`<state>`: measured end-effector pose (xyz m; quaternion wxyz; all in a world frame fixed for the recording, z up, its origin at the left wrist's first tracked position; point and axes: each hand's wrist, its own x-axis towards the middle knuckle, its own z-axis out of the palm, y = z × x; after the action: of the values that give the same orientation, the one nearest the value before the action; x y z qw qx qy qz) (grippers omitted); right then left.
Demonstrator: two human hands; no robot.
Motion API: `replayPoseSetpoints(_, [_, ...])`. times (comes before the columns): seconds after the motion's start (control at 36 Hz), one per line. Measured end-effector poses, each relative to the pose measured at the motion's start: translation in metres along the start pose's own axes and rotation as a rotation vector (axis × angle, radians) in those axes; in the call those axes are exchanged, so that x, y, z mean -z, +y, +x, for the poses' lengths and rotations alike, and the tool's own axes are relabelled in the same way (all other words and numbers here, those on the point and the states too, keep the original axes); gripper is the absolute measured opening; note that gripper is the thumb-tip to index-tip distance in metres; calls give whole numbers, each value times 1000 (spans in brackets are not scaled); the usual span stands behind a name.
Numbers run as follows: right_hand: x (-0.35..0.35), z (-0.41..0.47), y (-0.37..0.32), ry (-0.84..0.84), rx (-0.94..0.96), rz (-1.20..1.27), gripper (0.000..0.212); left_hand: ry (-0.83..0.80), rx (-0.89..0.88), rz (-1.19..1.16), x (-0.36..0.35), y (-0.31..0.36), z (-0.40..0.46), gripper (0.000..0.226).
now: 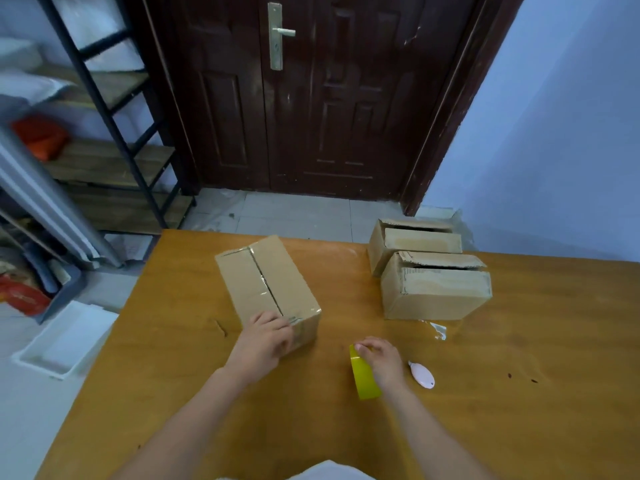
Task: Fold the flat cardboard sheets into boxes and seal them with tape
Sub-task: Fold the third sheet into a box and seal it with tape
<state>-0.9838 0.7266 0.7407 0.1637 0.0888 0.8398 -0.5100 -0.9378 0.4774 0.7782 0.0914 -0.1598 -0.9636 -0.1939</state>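
Observation:
A closed cardboard box (258, 282) lies on the wooden table (194, 393), with clear tape along its centre seam. My left hand (265, 342) presses on the box's near end, fingers over the tape at the corner. My right hand (382, 358) grips a yellow-green tape roll (363, 375) standing on edge on the table, to the right of the box.
Two more cardboard boxes (433, 289) (408, 240) stand at the table's back right, flaps showing. A small white cutter (422, 375) lies right of the roll; a scrap of clear tape (437, 330) sits beyond. A white tray (65, 341), shelves and a door surround.

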Motion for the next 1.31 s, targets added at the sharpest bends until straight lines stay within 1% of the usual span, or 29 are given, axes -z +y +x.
replayPoseSetpoints(0.06, [-3, 0, -4, -18, 3, -31, 39, -15, 37, -42, 10, -13, -8, 35])
replayPoseSetpoints(0.11, [-5, -1, -9, -52, 1, -66, 31, -6, 52, -60, 18, -26, -14, 37])
replayPoseSetpoints(0.17, [-6, 0, -12, -65, 7, -90, 28, 3, 133, -122, 23, -39, -18, 37])
replayPoseSetpoints(0.22, [-7, 0, -14, -63, 7, -100, 28, 92, 285, -226, 29, -47, -18, 37])
replayPoseSetpoints(0.28, [-8, 1, -16, -65, 2, -102, 26, 199, 403, -266, 34, -44, -12, 39])
replayPoseSetpoints(0.31, [-8, 2, -17, -64, -2, -91, 24, 243, 432, -226, 37, -39, -6, 38])
replayPoseSetpoints(0.33, [-8, 2, -19, -63, -6, -75, 23, 269, 464, -157, 40, -32, 2, 27])
replayPoseSetpoints(0.36, [-9, 1, -21, -58, -8, -56, 22, 255, 525, -76, 42, -27, 10, 19])
replayPoseSetpoints(0.39, [-10, 1, -22, -51, -3, -40, 23, 180, 618, -19, 41, -24, 18, 31])
replayPoseSetpoints(0.44, [-12, 1, -25, -46, 9, -27, 28, -58, 790, 56, 37, -18, 31, 80])
replayPoseSetpoints(0.47, [-13, 0, -26, -49, 13, -22, 29, -151, 840, 80, 33, -17, 36, 98])
replayPoseSetpoints(0.5, [-14, -1, -28, -53, 14, -16, 30, -223, 867, 86, 27, -16, 39, 109])
replayPoseSetpoints(0.53, [-15, -2, -30, -56, 13, -6, 30, -278, 878, 80, 21, -16, 41, 115])
replayPoseSetpoints(0.58, [-15, -3, -32, -48, 17, 19, 29, -355, 848, 85, 13, -16, 41, 118])
replayPoseSetpoints(0.64, [-12, -4, -35, -33, 19, 62, 25, -389, 777, 113, 8, -19, 40, 116])
replayPoseSetpoints(0.69, [-7, -4, -39, -10, 21, 98, 20, -437, 643, 142, 10, -22, 37, 112])
replayPoseSetpoints(0.75, [-1, -2, -45, 19, 28, 119, 16, -502, 462, 142, 15, -26, 33, 110])
replayPoseSetpoints(0.81, [4, -1, -53, 45, 47, 126, 17, -549, 287, 109, 20, -32, 28, 109])
replayPoseSetpoints(0.86, [10, -1, -63, 66, 84, 131, 19, -572, 170, 59, 24, -38, 24, 107])
replayPoseSetpoints(0.94, [20, -2, -81, 90, 138, 140, 24, -617, 95, 0, 34, -45, 20, 100])
replayPoseSetpoints(1.0, [26, -4, -95, 83, 164, 130, 24, -643, 72, -12, 42, -46, 21, 92])
replayPoseSetpoints(1.03, [30, -5, -103, 78, 179, 125, 24, -639, 66, -29, 45, -46, 23, 83])
replayPoseSetpoints(1.08, [36, -8, -118, 51, 205, 106, 21, -562, 92, -110, 50, -41, 29, 62])
replayPoseSetpoints(1.11, [38, -9, -125, 29, 211, 97, 18, -496, 130, -192, 54, -35, 34, 62])
replayPoseSetpoints(1.17, [40, -14, -137, -22, 210, 102, 12, -302, 232, -449, 64, -16, 48, 81])
replayPoseSetpoints(1.19, [39, -16, -142, -43, 214, 113, 12, -218, 257, -545, 70, -7, 57, 80])
replayPoseSetpoints(1.22, [39, -19, -148, -57, 222, 122, 13, -163, 254, -590, 77, 4, 67, 75])
replayPoseSetpoints(1.25, [38, -22, -153, -67, 232, 128, 15, -143, 231, -597, 82, 14, 77, 71])
replayPoseSetpoints(1.31, [38, -27, -161, -80, 253, 139, 16, -157, 165, -599, 91, 32, 94, 67])
